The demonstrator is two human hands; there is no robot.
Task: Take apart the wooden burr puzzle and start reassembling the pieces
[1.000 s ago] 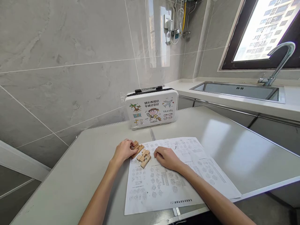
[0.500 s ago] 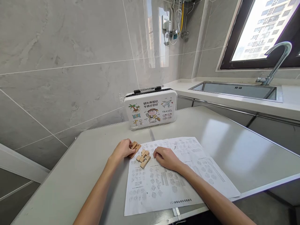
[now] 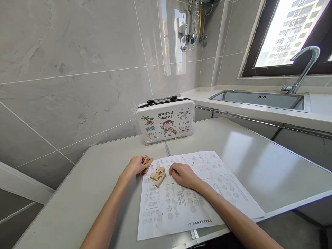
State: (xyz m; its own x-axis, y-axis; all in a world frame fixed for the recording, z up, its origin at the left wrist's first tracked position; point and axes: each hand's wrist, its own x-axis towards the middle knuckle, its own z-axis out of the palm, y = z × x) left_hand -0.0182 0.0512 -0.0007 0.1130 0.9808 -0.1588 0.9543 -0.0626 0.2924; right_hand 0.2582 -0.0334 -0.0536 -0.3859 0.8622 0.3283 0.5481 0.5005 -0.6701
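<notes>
My left hand (image 3: pixel 135 166) is closed around brown wooden puzzle pieces (image 3: pixel 148 162) at the upper left corner of a printed paper sheet (image 3: pixel 178 221). Its fingers partly cover these pieces. Just to their right, several pale wooden blocks (image 3: pixel 160 180) lie fitted against one another on the sheet. My right hand (image 3: pixel 183 175) rests on the paper beside the pale blocks, not touching them. Its fingers are curled into a loose fist, with nothing visible in them. Rows of small line drawings cover the sheet.
A white cartoon-printed case (image 3: pixel 166 122) with a black handle stands at the back of the light table (image 3: pixel 77 193), near the tiled wall. Beyond the table on the right is a counter with a sink (image 3: pixel 259 100) and a curved faucet (image 3: pixel 307 65).
The brown wooden pieces have shifted slightly left and turned in my left hand, so they look closer together. My right hand and the pale blocks stay in place.
</notes>
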